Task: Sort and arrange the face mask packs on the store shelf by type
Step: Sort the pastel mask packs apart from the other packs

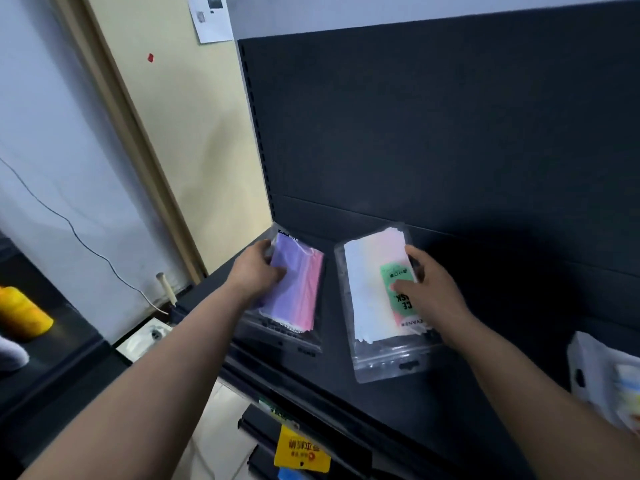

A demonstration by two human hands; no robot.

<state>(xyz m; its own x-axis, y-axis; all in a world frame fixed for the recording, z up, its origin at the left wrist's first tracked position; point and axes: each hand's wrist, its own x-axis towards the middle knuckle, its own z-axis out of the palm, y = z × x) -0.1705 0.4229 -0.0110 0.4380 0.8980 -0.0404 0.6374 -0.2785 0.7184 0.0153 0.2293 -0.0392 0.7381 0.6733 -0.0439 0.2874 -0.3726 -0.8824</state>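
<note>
Clear plastic covers two mask packs lying flat, side by side, on the dark shelf (519, 299): the left hand (258, 268) grips the purple-pink pack (298, 292) by its left edge, the right hand (429, 289) pinches the white green-labelled pack (367, 289), and a third pack (602, 372), blurred, is cut off at the far right.

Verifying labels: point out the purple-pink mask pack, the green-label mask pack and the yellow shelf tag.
purple-pink mask pack (298, 292), head view, on the coloured masks inside.
green-label mask pack (367, 289), head view, on the white masks.
yellow shelf tag (301, 450), head view, its middle.
</note>
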